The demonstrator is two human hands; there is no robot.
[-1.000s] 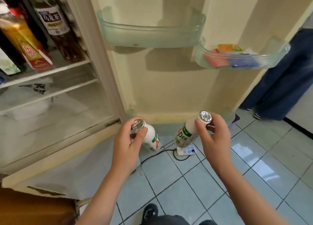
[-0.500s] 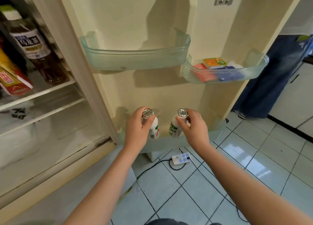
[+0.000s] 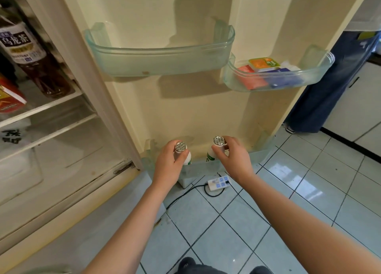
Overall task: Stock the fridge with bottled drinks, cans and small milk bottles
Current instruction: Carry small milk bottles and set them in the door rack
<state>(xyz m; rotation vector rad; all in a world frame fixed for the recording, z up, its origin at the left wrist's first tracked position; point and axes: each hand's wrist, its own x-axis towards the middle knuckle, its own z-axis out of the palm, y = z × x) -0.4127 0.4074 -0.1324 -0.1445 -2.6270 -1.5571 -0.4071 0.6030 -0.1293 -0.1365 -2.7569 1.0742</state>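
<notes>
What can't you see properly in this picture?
All in the head view:
- Labels of the left milk bottle and right milk bottle: mostly covered by the left hand and right hand.
- Whether the bottles stand on the bottom door shelf: hidden by the hands and its cloudy wall.
- Tea bottle: top cut off by the left edge.
- Packets: veiled by the door bin; writing too small.

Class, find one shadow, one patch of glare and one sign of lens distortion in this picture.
Head view: the upper door bin casts a dark shadow on the fridge door beneath; head view: glare whitens the floor tiles at right; head view: the wide lens splays the door's sides apart upward.
</notes>
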